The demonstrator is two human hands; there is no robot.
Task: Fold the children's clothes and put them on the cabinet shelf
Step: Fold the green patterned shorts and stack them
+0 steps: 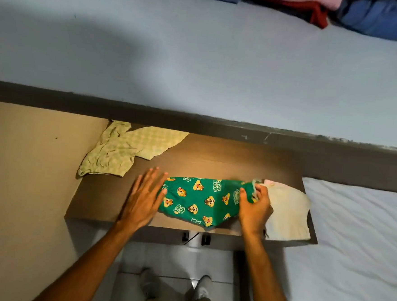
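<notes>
A green children's garment (201, 200) printed with cartoon chipmunk faces lies across the brown cabinet top (215, 158). My left hand (142, 198) rests flat with spread fingers at the garment's left end. My right hand (254, 206) pinches the garment's right end between thumb and fingers. A pale yellow folded piece (287, 213) lies under and to the right of that hand. A crumpled light green checked garment (120, 152) sits at the back left of the cabinet top.
A grey-blue wall rises behind the cabinet, with a pile of red, pink and blue clothes (343, 12) at the top right. A white bed (360, 244) lies to the right. A beige wall is on the left. My feet stand on the tiled floor below.
</notes>
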